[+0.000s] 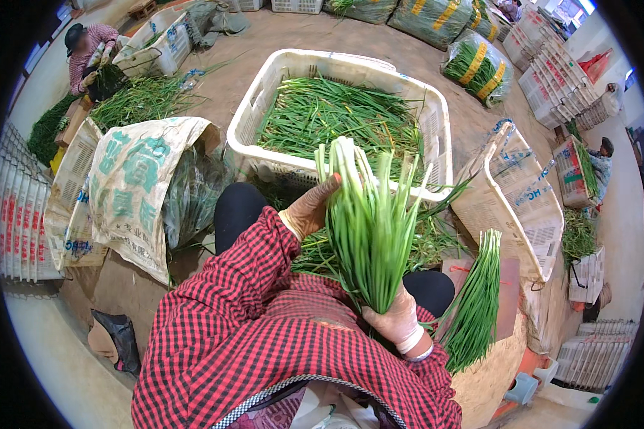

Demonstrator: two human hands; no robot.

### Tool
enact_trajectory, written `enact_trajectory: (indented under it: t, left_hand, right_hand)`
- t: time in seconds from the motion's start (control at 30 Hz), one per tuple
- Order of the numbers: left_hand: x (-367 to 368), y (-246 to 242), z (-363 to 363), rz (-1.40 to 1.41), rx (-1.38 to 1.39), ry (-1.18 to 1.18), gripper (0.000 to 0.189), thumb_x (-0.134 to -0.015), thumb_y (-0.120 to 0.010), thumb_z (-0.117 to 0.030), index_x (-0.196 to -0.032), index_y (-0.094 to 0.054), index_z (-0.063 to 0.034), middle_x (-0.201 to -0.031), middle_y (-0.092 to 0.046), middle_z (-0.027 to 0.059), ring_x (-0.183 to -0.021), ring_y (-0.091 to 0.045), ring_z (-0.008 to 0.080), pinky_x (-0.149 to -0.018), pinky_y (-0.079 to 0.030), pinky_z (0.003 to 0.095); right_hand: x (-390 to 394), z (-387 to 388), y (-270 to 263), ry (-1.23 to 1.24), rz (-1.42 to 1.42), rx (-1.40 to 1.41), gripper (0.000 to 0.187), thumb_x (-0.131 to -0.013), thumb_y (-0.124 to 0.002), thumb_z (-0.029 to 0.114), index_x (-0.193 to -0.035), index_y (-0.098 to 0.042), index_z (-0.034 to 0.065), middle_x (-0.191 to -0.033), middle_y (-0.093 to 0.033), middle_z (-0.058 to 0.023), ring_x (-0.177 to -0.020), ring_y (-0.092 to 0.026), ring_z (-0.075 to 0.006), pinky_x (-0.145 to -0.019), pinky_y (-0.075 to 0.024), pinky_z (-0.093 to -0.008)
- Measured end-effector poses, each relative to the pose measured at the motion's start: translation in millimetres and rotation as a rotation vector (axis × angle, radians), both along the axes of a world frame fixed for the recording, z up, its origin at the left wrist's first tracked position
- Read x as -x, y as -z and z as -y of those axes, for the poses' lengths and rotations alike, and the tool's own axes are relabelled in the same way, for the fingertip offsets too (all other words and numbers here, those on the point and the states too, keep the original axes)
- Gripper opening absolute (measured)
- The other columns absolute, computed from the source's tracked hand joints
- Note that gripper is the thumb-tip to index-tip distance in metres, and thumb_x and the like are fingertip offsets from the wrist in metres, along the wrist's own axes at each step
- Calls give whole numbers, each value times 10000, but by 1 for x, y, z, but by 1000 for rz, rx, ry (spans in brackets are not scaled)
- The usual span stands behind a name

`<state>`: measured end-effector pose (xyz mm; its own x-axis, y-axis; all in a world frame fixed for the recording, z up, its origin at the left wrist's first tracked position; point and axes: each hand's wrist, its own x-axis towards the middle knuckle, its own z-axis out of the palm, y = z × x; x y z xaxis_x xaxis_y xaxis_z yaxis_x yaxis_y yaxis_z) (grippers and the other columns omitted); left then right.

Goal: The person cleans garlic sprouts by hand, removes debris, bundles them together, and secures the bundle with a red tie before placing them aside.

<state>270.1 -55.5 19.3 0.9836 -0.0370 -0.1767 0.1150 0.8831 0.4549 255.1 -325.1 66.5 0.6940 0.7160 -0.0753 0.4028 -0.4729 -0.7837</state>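
A bunch of green garlic chives (pixel 373 230) with white stem ends spans the space between my hands, over my lap. My gloved left hand (pixel 312 208) grips it near the white ends, thumb against the stems. Lower down, my gloved right hand (pixel 394 319) is closed around the leafy part. Beyond the bunch stands a white plastic crate (pixel 445 134) holding many loose green stalks (pixel 338 115). To my right, a neat bundle of the same greens (pixel 477 300) lies on a reddish board (pixel 510 295), white ends pointing away from me.
A printed woven sack (pixel 134 187) drapes over crates at left; a tilted empty crate (pixel 520 198) stands at right. Loose greens (pixel 434 241) lie before me. Co-workers sit at far left (pixel 91 59) and far right (pixel 601 166). Wrapped bales (pixel 477 67) and stacked crates (pixel 555 80) stand behind.
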Motion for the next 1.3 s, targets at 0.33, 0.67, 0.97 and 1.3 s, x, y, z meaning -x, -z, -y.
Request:
enact_trajectory:
  t: [0.33, 0.67, 0.97, 1.3]
  left_hand:
    - [14, -28, 10, 265, 382, -79, 1059, -636, -521, -793, -1374, -320, -61, -1336, -404, 225, -1222, -424, 365, -1038, -328, 519]
    - [28, -37, -23, 210, -102, -224, 967, -718, -765, -345, -1436, -168, -91, -1339, -427, 182, -1223, -442, 306, -1034, -360, 435]
    - [33, -65, -9, 162, -307, -205, 977, -711, -766, -264, -1434, -127, -114, -1330, -423, 244, -1136, -523, 314, -982, -412, 425]
    - [34, -72, -10, 138, -320, 6, 777, -666, -705, -100, -1350, -349, -2, -1124, -584, 206, -1047, -586, 293, -933, -463, 413]
  right_hand:
    - [2, -9, 14, -147, -246, -94, 918, -674, -778, 189, -1398, -238, 25, -1257, -495, -185, -1089, -553, -259, -913, -453, -336]
    - [-12, -18, 3, -205, 50, -288, 783, -764, -729, 216, -1371, -281, 7, -1262, -479, -211, -1120, -517, -335, -947, -413, -381]
    - [-28, -66, -34, -115, 316, -268, 435, -841, -631, 277, -1159, -518, 2, -956, -622, -175, -841, -623, -335, -719, -498, -376]
    - [-41, -79, -28, 73, -472, -419, 156, -871, -632, 146, -920, -630, -3, -784, -626, -8, -720, -524, -63, -662, -452, -235]
